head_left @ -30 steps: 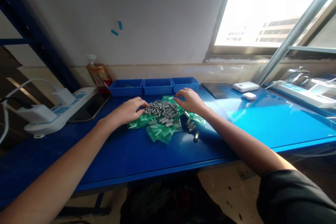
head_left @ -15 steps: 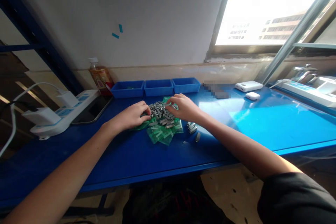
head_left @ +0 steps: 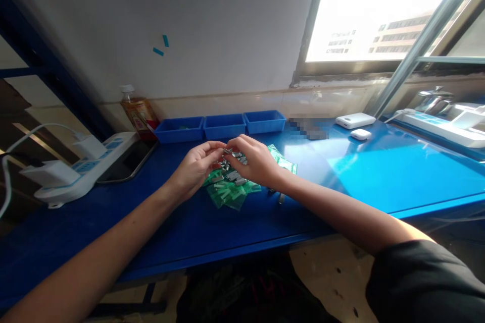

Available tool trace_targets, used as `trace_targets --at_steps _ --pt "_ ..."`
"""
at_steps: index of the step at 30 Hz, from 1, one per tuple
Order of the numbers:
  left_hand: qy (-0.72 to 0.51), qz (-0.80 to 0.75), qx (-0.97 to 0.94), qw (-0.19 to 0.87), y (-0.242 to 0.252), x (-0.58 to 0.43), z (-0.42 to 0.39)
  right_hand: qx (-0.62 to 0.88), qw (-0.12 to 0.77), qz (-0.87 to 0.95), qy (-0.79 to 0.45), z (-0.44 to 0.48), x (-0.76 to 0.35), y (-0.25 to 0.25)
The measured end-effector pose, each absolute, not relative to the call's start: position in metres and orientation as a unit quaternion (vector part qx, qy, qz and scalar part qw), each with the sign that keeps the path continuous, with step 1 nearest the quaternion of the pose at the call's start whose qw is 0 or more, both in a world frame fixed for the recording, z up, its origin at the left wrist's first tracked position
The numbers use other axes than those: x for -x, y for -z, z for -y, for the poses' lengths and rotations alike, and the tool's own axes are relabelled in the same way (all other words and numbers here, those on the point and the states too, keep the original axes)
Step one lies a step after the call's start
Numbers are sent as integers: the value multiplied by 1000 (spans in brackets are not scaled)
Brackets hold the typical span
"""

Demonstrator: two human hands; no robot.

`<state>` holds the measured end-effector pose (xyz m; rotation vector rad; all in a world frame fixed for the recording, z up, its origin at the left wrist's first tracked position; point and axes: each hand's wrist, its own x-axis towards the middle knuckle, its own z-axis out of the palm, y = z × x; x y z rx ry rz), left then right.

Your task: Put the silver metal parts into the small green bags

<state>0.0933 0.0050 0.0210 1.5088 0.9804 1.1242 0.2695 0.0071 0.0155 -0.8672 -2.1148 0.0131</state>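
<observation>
My left hand (head_left: pixel 199 165) and my right hand (head_left: pixel 257 160) meet above a heap of small grey metal pieces (head_left: pixel 237 177). Thumb and fingers of both are pinched together around one small metal piece (head_left: pixel 228 151), partly covered by the fingertips. Under the heap lie green see-through plastic bags (head_left: pixel 229 196) with slim pieces in them. Another green bag (head_left: pixel 283 159) shows beyond my right wrist; whether that hand touches it I cannot tell. A few loose metal pieces (head_left: pixel 281 198) are half hidden below my right forearm.
Three blue trays (head_left: pixel 224 127) line the back of the blue table (head_left: pixel 182 237). To the left are a bottle (head_left: pixel 138 113), a dark phone-like slab (head_left: pixel 127 164) and a power strip (head_left: pixel 89 166). White devices (head_left: pixel 355 120) and another power strip (head_left: pixel 445 126) are on the right.
Both hands have left the heap and come together, now pinching a metal piece between them. A green bag has appeared to the right of the heap. The view has shifted slightly.
</observation>
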Motion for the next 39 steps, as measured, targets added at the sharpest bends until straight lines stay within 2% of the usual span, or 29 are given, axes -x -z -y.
trace_targets --at_steps 2,5,7,11,14,20,26,30,35,39 --pt "-465 -403 -610 499 -18 -96 -4 344 419 840 -1 -7 -269 -14" --pt "-460 -418 -642 449 -17 -95 -4 343 425 838 -3 -8 -270 -13" --pt "-448 -431 -693 365 -20 -91 -4 349 432 832 -13 -9 -270 -13" --pt "-383 -412 -819 111 -27 -84 0 371 431 821 -41 -10 -267 -13" --pt "-355 -396 -847 14 -28 -83 1 378 424 821 -58 -10 -264 -12" --pt "-383 -433 -816 31 -22 -84 -3 377 431 816 -74 -10 -265 -10" --pt "-379 -442 -803 128 -20 -91 0 310 427 849 -6 -12 -268 -6" --pt "-362 -440 -808 148 -24 -93 4 291 435 852 20 -11 -268 -6" --pt "-238 -430 -866 95 -36 -84 9 320 453 829 69 -22 -277 -19" --pt "-130 -404 -905 41 -45 -80 20 429 470 763 113 -60 -299 -34"
